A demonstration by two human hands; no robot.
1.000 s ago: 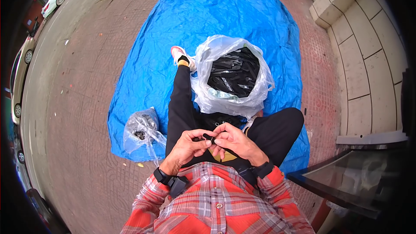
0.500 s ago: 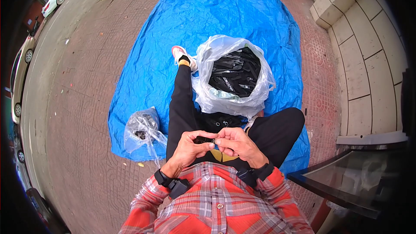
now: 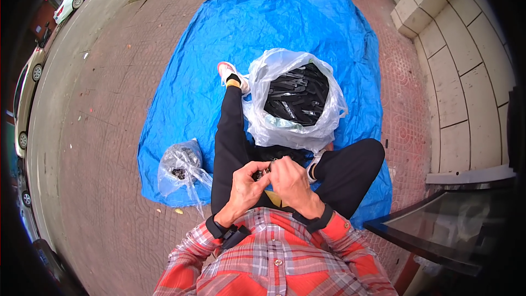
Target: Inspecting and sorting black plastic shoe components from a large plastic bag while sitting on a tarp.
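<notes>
My left hand (image 3: 246, 189) is closed in a pinch around a small dark piece with shiny metal parts (image 3: 261, 174). Pressed against the far end of it are the curled fingers of my right hand (image 3: 290, 183), which hide most of the piece. Both hands meet above my lap. Just beyond them, between my legs, lies a dark heap (image 3: 287, 154), partly covered by the hands. Past that stands a large clear plastic bag (image 3: 263, 68), its mouth wide apart, filled with long flat black pieces (image 3: 296, 94), some bearing shiny metal.
A smaller clear bag (image 3: 183, 156) with dark small parts sits left of my leg. Beneath everything spreads a blue tarp (image 3: 219, 33) on brick paving. A dark-framed glass panel (image 3: 438, 222) and a tiled wall (image 3: 460, 77) border the right. Parked cars (image 3: 27, 93) line the left.
My right hand has shifted left and turned over the piece, its fingers now covering more of it. The dark piece sits more upright and less of it shows.
</notes>
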